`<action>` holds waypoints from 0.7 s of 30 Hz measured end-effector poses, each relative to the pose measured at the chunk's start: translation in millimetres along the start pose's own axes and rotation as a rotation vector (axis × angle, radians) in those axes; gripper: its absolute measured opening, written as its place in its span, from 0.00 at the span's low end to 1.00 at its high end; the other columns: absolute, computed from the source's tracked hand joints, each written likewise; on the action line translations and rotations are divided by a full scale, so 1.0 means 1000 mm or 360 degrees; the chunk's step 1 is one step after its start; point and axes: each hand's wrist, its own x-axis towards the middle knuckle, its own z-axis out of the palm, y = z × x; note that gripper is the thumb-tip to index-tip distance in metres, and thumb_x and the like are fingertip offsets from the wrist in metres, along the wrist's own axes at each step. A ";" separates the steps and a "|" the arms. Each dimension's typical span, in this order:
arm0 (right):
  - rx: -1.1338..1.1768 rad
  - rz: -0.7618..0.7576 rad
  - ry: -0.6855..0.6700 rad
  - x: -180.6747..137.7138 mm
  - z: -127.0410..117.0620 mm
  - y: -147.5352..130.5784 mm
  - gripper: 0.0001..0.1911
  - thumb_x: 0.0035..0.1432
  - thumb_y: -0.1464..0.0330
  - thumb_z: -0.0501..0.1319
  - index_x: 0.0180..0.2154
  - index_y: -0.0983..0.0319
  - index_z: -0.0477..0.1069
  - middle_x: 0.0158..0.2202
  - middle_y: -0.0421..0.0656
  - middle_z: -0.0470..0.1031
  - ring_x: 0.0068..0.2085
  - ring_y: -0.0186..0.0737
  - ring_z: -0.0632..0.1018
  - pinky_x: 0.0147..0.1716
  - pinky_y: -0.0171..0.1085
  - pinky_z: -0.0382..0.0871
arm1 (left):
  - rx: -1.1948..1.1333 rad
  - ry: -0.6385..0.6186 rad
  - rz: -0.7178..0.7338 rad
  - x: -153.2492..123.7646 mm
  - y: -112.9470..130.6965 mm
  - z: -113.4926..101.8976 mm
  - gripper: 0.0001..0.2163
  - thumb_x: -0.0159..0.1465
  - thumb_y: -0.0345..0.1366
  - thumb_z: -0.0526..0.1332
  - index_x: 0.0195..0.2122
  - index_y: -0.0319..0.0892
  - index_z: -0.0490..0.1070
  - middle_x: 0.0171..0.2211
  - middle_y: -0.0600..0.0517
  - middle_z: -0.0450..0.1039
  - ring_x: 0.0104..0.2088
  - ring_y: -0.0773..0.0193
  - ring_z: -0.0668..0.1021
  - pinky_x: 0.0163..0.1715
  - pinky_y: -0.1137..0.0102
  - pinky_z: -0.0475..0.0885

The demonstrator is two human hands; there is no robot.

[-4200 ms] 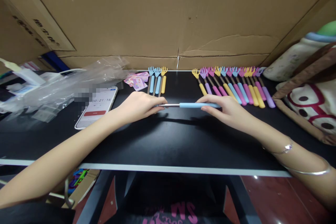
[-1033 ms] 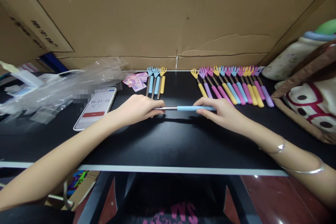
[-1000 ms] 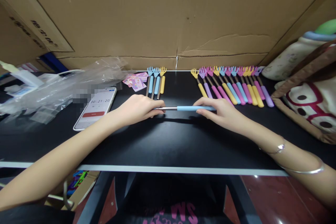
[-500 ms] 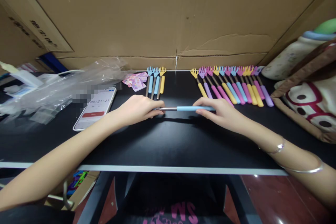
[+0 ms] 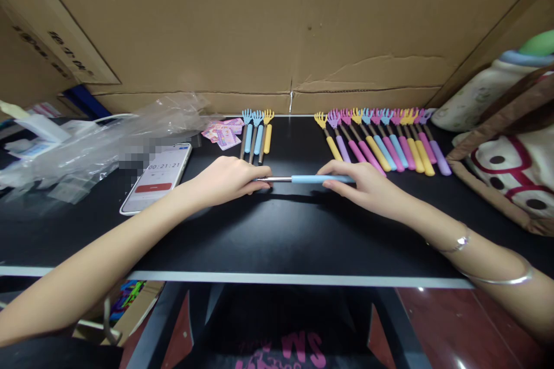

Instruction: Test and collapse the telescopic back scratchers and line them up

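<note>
blue back scratcher (image 5: 309, 179) right of phone (image 5: 158, 176), low over desk (image 5: 277, 236): left hand (image 5: 229, 180) pinches rod end, right hand (image 5: 367, 187) grips handle. three scratchers (image 5: 257, 138) laid nearer phone; long row (image 5: 381, 147) farther right.

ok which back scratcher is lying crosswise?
The blue-handled one, held at both ends by the left hand and right hand, steel rod showing. The rest point away: a group of three and a long row.

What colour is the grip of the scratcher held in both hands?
Scratcher grip: light blue, head view.
</note>
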 end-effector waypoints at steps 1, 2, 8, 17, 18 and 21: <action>-0.0001 -0.0004 0.0002 0.000 0.000 0.000 0.14 0.63 0.60 0.54 0.40 0.61 0.71 0.29 0.41 0.75 0.28 0.35 0.72 0.29 0.34 0.63 | -0.0002 0.0005 -0.0003 0.000 0.000 -0.001 0.12 0.70 0.44 0.50 0.41 0.47 0.70 0.29 0.56 0.78 0.30 0.64 0.79 0.27 0.75 0.59; 0.0000 -0.0005 0.0001 0.000 0.000 0.000 0.13 0.63 0.60 0.54 0.40 0.61 0.71 0.29 0.41 0.75 0.28 0.35 0.73 0.29 0.34 0.63 | -0.0001 0.0017 -0.0003 0.000 0.001 -0.001 0.12 0.71 0.44 0.49 0.41 0.47 0.70 0.29 0.56 0.78 0.30 0.64 0.79 0.26 0.75 0.59; 0.0010 0.0010 0.0016 0.000 0.000 -0.002 0.13 0.62 0.60 0.55 0.39 0.60 0.71 0.30 0.42 0.76 0.28 0.36 0.73 0.30 0.35 0.63 | 0.0045 0.0063 0.0031 -0.001 -0.001 0.000 0.13 0.70 0.45 0.49 0.40 0.46 0.70 0.29 0.55 0.78 0.29 0.65 0.79 0.25 0.74 0.58; -0.0027 0.0138 0.0013 0.000 0.004 -0.003 0.18 0.62 0.55 0.53 0.38 0.61 0.72 0.27 0.41 0.74 0.26 0.36 0.71 0.26 0.34 0.59 | 0.0123 0.0021 -0.0022 0.000 0.002 -0.001 0.14 0.71 0.46 0.48 0.42 0.46 0.70 0.32 0.54 0.78 0.32 0.62 0.79 0.25 0.73 0.57; -0.0040 0.0139 0.0012 0.000 0.004 -0.003 0.17 0.62 0.55 0.53 0.38 0.61 0.72 0.26 0.41 0.74 0.25 0.35 0.70 0.26 0.34 0.58 | 0.0123 0.0022 -0.0022 0.000 0.002 -0.001 0.14 0.71 0.46 0.48 0.42 0.47 0.70 0.33 0.54 0.78 0.32 0.62 0.79 0.25 0.73 0.57; -0.0109 0.0122 0.0010 0.000 0.005 -0.002 0.17 0.62 0.55 0.53 0.38 0.61 0.72 0.25 0.39 0.72 0.24 0.34 0.69 0.25 0.34 0.57 | 0.0109 0.0024 -0.0003 -0.001 0.001 0.001 0.14 0.70 0.46 0.48 0.41 0.47 0.70 0.33 0.54 0.78 0.32 0.62 0.79 0.25 0.73 0.56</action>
